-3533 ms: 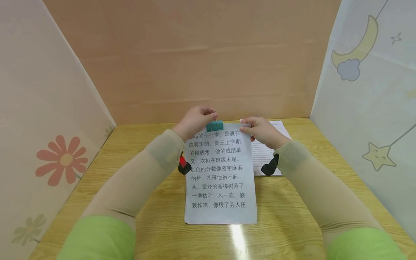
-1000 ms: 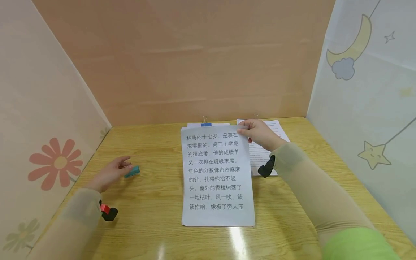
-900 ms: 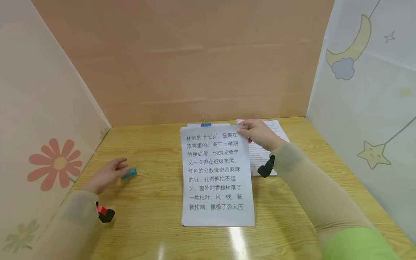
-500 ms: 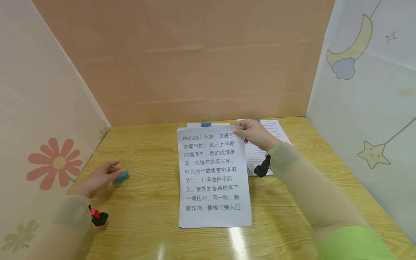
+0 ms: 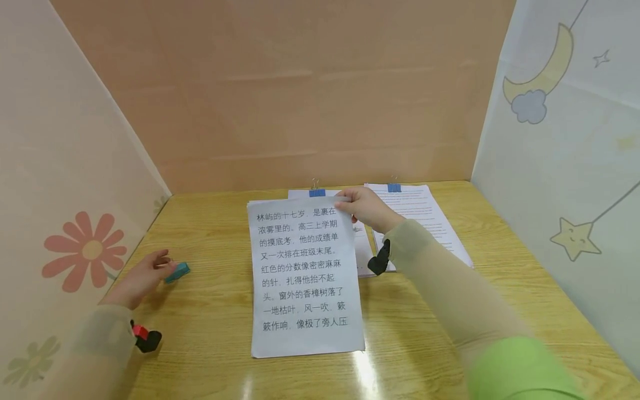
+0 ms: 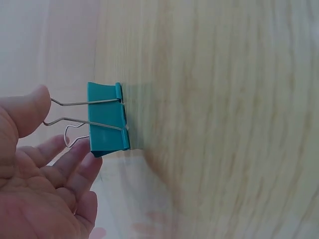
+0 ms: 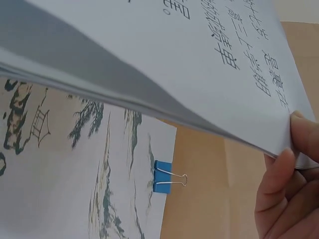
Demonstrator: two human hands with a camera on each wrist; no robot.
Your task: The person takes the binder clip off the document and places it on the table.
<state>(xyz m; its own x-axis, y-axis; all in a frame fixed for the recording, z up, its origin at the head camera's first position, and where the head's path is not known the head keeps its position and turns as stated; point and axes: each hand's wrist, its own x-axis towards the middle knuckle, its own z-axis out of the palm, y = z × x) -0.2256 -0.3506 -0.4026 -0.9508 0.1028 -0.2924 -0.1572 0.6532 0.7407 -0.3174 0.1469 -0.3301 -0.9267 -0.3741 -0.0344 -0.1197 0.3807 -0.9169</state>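
Near the left wall, my left hand (image 5: 142,276) holds a teal binder clip (image 6: 107,119) by its wire handles, low over the wooden table. In the left wrist view, the thumb is at one handle and a fingertip at the other. My right hand (image 5: 367,208) pinches the top right corner of a stack of paper (image 5: 305,278) printed with large Chinese characters. The stack's pages sag a little apart along their edge in the right wrist view. Behind it lies a second stack with an ink landscape picture (image 7: 109,169), with a blue binder clip (image 7: 162,177) on its edge.
At the back right lies a stack of lined text sheets (image 5: 425,211) with another blue clip (image 5: 394,188) at its top. Wooden tabletop (image 5: 215,322) shows around the papers. An orange-brown backdrop (image 5: 300,100) and pale printed walls (image 5: 550,166) enclose the table.
The teal clip has come off the large-print stack and moved far left with my left hand. More recently, my right hand has shifted the stack left, uncovering more of the sheets behind.
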